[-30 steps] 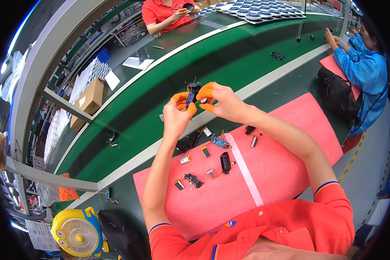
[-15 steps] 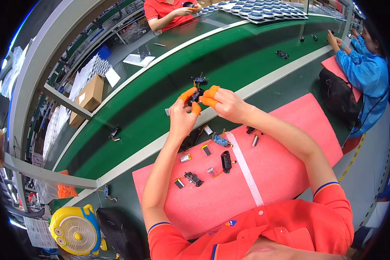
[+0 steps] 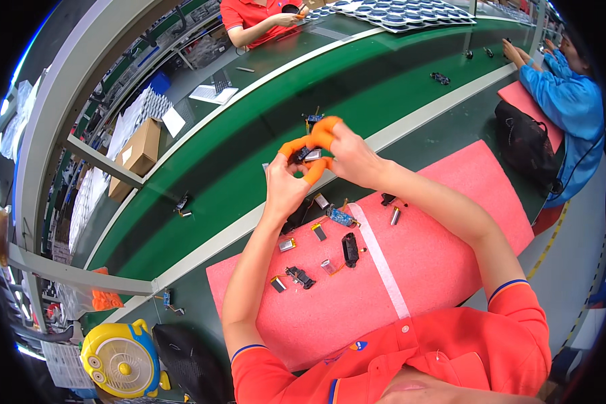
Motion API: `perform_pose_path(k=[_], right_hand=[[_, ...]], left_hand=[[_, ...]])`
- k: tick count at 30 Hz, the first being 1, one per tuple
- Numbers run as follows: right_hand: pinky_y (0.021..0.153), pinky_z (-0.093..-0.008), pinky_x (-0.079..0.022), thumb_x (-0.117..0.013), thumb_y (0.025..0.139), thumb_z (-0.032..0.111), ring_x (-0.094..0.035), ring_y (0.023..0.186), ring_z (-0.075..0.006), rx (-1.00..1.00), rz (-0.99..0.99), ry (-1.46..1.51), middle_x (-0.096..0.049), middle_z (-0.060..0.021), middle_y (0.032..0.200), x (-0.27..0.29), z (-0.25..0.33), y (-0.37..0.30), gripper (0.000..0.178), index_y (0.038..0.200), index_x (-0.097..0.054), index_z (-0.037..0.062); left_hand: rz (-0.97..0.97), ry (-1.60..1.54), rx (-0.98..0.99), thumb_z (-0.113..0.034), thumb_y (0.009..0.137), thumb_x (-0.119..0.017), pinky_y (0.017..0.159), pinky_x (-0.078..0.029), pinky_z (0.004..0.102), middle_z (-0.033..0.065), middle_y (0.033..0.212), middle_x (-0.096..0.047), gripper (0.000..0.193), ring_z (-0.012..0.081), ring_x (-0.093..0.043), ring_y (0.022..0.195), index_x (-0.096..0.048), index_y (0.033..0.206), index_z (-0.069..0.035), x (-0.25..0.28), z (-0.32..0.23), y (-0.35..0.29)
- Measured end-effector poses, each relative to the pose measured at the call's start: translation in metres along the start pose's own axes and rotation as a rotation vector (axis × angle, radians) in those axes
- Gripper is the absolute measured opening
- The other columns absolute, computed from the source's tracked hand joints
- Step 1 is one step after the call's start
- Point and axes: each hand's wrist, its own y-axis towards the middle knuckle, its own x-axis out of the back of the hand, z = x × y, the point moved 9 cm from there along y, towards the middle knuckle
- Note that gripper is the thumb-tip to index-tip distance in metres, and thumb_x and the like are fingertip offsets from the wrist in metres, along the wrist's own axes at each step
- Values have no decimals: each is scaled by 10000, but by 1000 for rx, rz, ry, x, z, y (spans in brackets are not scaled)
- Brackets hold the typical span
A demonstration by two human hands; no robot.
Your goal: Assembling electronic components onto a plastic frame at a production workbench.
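Note:
Above the green conveyor's near edge, my two hands meet, with orange finger cots on the fingertips. My left hand (image 3: 287, 185) is closed in a pinch on a small black electronic assembly (image 3: 301, 155). A small silvery block (image 3: 312, 155), like a battery, shows beside it. My right hand (image 3: 350, 156) curls its fingers around the same assembly from the right; its exact hold is partly hidden. Just beyond the fingers, another small blue circuit board assembly (image 3: 314, 118) lies on the belt.
A pink foam mat (image 3: 444, 222) bears a blue circuit board (image 3: 341, 215), a black housing (image 3: 350, 250) and several small batteries (image 3: 318, 232). The green belt (image 3: 242, 168) runs beyond. A yellow fan (image 3: 120, 360) stands lower left. Co-workers sit across (image 3: 262, 27) and at right (image 3: 565, 108).
My right hand has shifted its fingers around the assembly, the upper ones rising. The silvery block now shows between my hands. Things on the mat have stayed put.

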Motion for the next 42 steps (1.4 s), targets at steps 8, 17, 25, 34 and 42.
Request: perform_pose_path(k=[8, 17, 25, 34, 42], right_hand=[[777, -399, -493, -670, 655, -19, -545, 943, -353, -75, 29, 107, -550, -202, 997, -15, -2, -12, 345, 980, -557, -47], [717, -323, -517, -663, 673, -69, -630, 820, -259, -270, 51, 314, -609, -169, 956, -7, -15, -3, 340, 999, -568, -55], [693, -283, -533, -678, 698, -56, -656, 786, -196, -493, 59, 536, -639, -123, 891, -2, -44, -2, 297, 974, -571, -73], [671, -266, -526, -700, 682, -37, -653, 761, -177, -540, 102, 542, -642, -137, 856, -1, -52, -5, 289, 942, -581, -77], [656, -271, -520, -713, 676, -21, -650, 743, -161, -519, 159, 467, -652, -119, 807, -8, -57, -10, 282, 928, -593, -61]], left_hand=[[-190, 14, 101, 27, 755, -612, 667, -494, 230, 104, 957, -604, 375, 134, -597, 816, -483, 1107, 30, 3, 3, -4], [-68, -164, 173, 79, 789, -534, 746, -513, 271, 126, 990, -604, 483, 167, -604, 866, -416, 1249, -11, 0, -8, -3], [63, 83, 33, 111, 820, -477, 763, -504, 271, 130, 1064, -559, 566, 155, -597, 862, -340, 1351, -29, -15, -4, 2], [58, -127, 78, 102, 823, -487, 725, -507, 270, 125, 1048, -557, 559, 144, -587, 834, -349, 1347, -36, -18, 6, 8], [38, 454, -136, 78, 788, -549, 723, -513, 281, 141, 1046, -569, 621, 189, -605, 866, -346, 1358, -59, -25, 3, 2]])
